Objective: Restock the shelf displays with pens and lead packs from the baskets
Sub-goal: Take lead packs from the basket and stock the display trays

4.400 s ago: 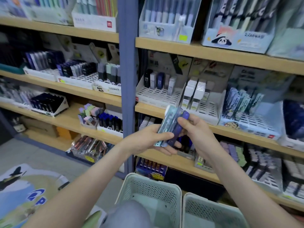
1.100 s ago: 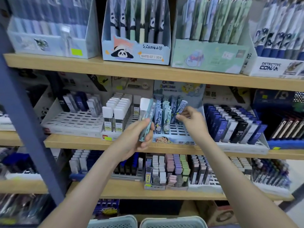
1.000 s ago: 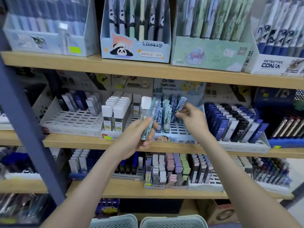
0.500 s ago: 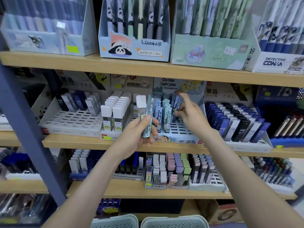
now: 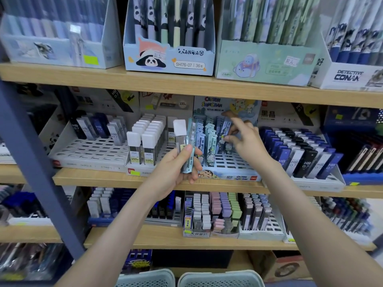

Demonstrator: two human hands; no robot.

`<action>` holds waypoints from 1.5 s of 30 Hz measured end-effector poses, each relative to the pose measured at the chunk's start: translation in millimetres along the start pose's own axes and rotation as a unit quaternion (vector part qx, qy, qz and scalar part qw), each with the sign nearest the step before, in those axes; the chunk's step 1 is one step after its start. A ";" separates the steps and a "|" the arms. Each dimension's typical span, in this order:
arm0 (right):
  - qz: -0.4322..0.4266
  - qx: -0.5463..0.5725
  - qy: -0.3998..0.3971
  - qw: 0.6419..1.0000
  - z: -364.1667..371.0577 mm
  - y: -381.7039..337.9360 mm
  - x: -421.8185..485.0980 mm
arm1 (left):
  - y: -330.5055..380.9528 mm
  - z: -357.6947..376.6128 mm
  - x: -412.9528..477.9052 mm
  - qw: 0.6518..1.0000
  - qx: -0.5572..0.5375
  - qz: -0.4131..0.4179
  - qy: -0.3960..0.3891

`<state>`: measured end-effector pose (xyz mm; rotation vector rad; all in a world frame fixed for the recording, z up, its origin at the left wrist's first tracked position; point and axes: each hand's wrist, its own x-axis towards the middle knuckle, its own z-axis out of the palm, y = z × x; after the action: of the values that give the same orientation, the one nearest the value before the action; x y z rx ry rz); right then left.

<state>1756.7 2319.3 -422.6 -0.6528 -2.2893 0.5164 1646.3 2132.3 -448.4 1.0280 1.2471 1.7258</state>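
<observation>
My left hand [image 5: 176, 168] grips lead packs [image 5: 187, 146] before the front edge of the shelf [image 5: 103, 179]. My right hand [image 5: 248, 141] touches a pack [image 5: 224, 129] standing in the tray [image 5: 228, 176]; whether it pinches, I cannot tell.

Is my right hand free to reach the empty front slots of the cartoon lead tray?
Probably yes. The right hand is over that cartoon tray, and the empty front slots just below it are uncovered; the left hand holding lead packs sits at its left edge.
</observation>
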 end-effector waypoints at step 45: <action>-0.344 -0.140 0.152 0.916 -4.4 -19.7 -49.1 | 3.6 16.5 -5.0 0.995 -0.010 -0.056 -0.086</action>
<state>1785.0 2275.9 -434.2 -0.0130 -2.1174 -0.2398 1662.9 2132.8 -442.5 1.0500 1.1528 1.5281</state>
